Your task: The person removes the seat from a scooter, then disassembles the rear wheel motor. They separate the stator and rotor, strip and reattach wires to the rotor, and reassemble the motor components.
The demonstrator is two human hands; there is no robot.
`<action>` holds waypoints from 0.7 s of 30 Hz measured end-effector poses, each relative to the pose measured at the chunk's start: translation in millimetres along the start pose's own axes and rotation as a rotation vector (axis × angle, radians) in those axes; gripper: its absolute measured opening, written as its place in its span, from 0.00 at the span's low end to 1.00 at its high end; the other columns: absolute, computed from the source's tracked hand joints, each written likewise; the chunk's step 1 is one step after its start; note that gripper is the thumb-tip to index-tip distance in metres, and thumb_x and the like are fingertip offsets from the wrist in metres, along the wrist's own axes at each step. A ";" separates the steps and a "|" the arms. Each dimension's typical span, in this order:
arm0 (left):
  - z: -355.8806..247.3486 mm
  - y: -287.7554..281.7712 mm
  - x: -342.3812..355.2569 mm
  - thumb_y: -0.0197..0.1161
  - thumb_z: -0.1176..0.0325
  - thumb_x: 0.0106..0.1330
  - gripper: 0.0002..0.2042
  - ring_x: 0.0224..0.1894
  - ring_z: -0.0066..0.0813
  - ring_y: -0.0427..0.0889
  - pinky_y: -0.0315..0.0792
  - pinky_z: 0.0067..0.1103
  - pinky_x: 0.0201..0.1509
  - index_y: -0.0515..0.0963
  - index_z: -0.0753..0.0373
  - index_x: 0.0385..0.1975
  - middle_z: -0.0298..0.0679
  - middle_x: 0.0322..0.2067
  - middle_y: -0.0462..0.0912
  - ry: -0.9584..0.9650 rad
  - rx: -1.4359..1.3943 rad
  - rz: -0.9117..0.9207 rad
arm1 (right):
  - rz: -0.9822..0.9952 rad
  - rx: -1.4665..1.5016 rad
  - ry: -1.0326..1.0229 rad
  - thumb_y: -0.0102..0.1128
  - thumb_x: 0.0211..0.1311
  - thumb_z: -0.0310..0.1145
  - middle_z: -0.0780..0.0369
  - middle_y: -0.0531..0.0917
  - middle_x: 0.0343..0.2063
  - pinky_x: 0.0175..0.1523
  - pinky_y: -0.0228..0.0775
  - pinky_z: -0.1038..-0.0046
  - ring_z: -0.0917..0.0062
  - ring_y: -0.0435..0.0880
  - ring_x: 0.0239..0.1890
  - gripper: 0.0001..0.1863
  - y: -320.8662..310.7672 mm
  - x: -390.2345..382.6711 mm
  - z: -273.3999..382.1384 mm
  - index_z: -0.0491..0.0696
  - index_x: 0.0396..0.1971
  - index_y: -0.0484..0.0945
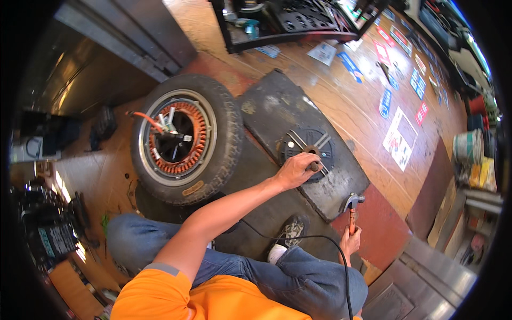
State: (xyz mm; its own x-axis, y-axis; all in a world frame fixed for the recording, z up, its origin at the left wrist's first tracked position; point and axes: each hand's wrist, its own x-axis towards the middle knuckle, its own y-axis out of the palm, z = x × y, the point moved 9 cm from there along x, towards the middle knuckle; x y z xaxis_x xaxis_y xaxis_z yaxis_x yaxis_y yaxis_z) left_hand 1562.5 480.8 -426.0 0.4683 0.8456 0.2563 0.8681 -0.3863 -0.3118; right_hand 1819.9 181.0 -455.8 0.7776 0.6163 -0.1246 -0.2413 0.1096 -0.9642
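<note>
A round black ribbed cover (326, 143) lies on a worn dark slab (272, 104) in front of me. My left hand (296, 170) is over the cover, its fingers closed round a short dark rod, like a punch (313, 167), held by the cover's brown centre hub (313, 151). Whether the rod's lower end touches the cover is hidden. To the right, my right hand (350, 243) grips the handle of a claw hammer (352, 205), its metal head beside the slab's near right corner. Left of the slab lies a tyred wheel (226, 133) with a copper-wound motor core (202, 130).
An orange cable (146, 118) and white connectors stick up from the wheel. A black cable (320, 236) crosses my legs. A black tool rack (298, 36) stands at the far side. On the right are a bucket (468, 146) and metal cabinet (434, 272); stickers cover the floor.
</note>
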 end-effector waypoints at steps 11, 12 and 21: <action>-2.5 116.4 -96.4 0.66 0.56 0.64 0.15 0.41 0.46 0.81 0.77 0.38 0.45 0.76 0.60 0.40 0.43 0.34 0.81 -0.084 0.464 0.922 | 0.608 0.856 0.182 0.57 0.72 0.45 0.62 0.84 0.32 0.37 0.72 0.77 0.81 0.83 0.33 0.21 80.2 48.3 60.5 0.43 0.52 0.76; -5.4 116.4 -97.3 0.67 0.56 0.63 0.16 0.44 0.46 0.80 0.77 0.37 0.46 0.76 0.60 0.42 0.44 0.37 0.81 -0.054 0.410 0.873 | 0.694 0.876 0.145 0.58 0.71 0.44 0.61 0.84 0.34 0.39 0.74 0.75 0.78 0.84 0.35 0.21 91.1 46.1 79.1 0.41 0.51 0.77; 32.8 26.4 14.4 0.75 0.61 0.52 0.31 0.54 0.51 0.73 0.74 0.39 0.55 0.72 0.60 0.57 0.50 0.54 0.71 -0.206 0.649 0.259 | 0.445 0.818 -0.038 0.65 0.66 0.38 0.59 0.86 0.43 0.49 0.74 0.74 0.78 0.82 0.44 0.21 119.1 110.4 145.3 0.37 0.51 0.79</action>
State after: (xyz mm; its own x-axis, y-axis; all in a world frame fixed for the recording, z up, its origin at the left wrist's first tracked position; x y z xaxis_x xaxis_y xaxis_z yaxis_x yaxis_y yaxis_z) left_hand 1586.8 494.8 -460.6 0.5496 0.8335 -0.0574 0.4311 -0.3418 -0.8351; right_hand 1792.7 375.3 -550.4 0.4996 0.7568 -0.4214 -0.8577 0.3641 -0.3630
